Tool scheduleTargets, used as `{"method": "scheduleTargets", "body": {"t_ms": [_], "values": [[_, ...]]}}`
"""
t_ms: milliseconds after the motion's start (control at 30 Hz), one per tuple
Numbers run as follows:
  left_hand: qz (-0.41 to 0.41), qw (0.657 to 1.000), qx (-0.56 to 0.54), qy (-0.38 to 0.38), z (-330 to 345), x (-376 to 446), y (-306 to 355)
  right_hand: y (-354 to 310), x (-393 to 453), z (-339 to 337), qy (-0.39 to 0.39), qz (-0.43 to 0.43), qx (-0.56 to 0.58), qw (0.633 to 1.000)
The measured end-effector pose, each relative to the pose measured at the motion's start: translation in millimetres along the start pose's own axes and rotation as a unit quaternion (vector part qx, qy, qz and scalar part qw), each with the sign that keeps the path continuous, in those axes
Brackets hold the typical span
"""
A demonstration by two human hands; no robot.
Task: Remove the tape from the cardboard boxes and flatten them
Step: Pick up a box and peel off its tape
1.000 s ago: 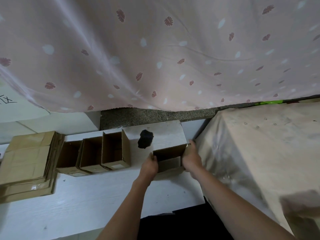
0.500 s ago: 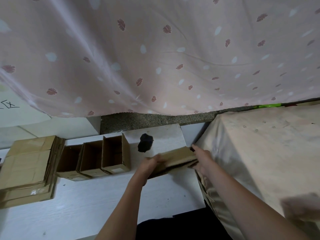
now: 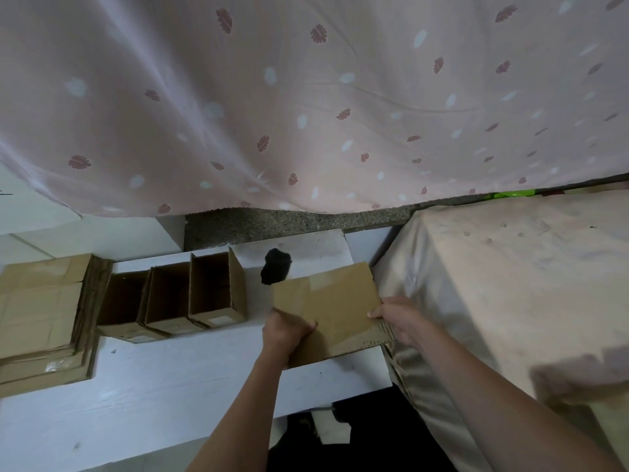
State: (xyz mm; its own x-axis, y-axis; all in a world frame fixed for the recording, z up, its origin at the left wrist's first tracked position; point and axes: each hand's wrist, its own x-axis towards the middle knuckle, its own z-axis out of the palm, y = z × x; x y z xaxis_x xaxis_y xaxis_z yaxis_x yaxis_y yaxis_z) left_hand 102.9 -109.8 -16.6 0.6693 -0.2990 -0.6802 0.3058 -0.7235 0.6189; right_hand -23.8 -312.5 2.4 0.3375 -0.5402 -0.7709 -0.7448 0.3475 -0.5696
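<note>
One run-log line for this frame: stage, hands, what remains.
stage: box flattened | left hand: grips flattened box | right hand: holds its edge | remaining: three open boxes | done: flat stack

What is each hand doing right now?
Left hand: gripping the near left edge of the flattened cardboard box.
Right hand: holding the same box's right edge.

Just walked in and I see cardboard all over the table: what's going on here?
A person is breaking down cardboard boxes. Both hands hold a flattened box over the white table: the left hand grips its near left edge, the right hand its right edge. A strip of clear tape shows on it. Three open boxes stand in a row to the left, beside a stack of flattened boxes.
</note>
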Motion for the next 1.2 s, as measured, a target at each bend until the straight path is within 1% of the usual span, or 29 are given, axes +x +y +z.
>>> {"method": "scheduleTargets", "body": {"t_ms": [100,133,233,300,400,467,600,667,733,767,833,867,900,967,1000,1067,1200], "values": [[0.013,1.0,0.01,0.01,6.2,3.1,-11.8,15.6,4.3,12.3,0.021,-0.035,-0.151,0.988],[0.012,1.0,0.023,0.015,9.7,4.1,-15.5,20.5,4.6,19.0,0.027,-0.043,-0.178,0.983],[0.0,0.997,0.062,0.046,22.4,8.9,-25.7,34.2,8.7,38.6,0.046,-0.067,-0.196,0.977],[0.006,0.994,0.097,0.058,29.9,12.4,-30.6,44.8,19.8,49.4,0.055,-0.065,-0.204,0.975],[0.023,0.98,0.194,0.048,44.5,21.9,-42.6,58.1,39.2,61.2,0.066,-0.062,-0.206,0.974],[0.043,0.967,0.245,0.048,54.5,31.6,-54.7,65.1,51.7,67.1,0.067,-0.067,-0.227,0.969],[0.033,0.957,0.283,0.057,71.7,49.6,-80.2,72.8,70.4,74.4,0.078,-0.104,-0.274,0.953],[0.035,0.951,0.3,0.072,77.1,54.0,-85.5,77.6,73.4,78.9,0.102,-0.133,-0.337,0.927],[0.05,0.94,0.323,0.095,80.5,60.2,-89.9,84.8,75.1,84.6,0.149,-0.174,-0.426,0.875],[0.061,0.931,0.344,0.104,81.6,63.3,-92.8,88.3,76.5,86.8,0.176,-0.197,-0.458,0.849],[0.104,0.901,0.406,0.117,83.0,68.4,-97.5,95.3,80.1,90.3,0.214,-0.245,-0.486,0.811],[0.131,0.889,0.424,0.117,83.7,71.5,-99.6,97.8,82.9,92.4,0.212,-0.271,-0.493,0.799],[0.157,0.883,0.427,0.113,84.4,75.4,-100.7,99.7,86.6,95.5,0.19,-0.297,-0.5,0.791],[0.193,0.88,0.419,0.111,85.7,82.9,-102.6,101.6,95.6,103.7,0.118,-0.344,-0.512,0.778],[0.202,0.88,0.415,0.113,86.5,86.8,-104.4,101.1,100.6,106.3,0.095,-0.361,-0.516,0.771],[0.215,0.876,0.415,0.121,88.5,92.9,-108.4,100.7,109.9,108.0,0.089,-0.379,-0.527,0.756],[0.225,0.872,0.412,0.136,91.8,100.8,-113.4,105.5,123.3,104.9,0.107,-0.399,-0.54,0.733]]}}
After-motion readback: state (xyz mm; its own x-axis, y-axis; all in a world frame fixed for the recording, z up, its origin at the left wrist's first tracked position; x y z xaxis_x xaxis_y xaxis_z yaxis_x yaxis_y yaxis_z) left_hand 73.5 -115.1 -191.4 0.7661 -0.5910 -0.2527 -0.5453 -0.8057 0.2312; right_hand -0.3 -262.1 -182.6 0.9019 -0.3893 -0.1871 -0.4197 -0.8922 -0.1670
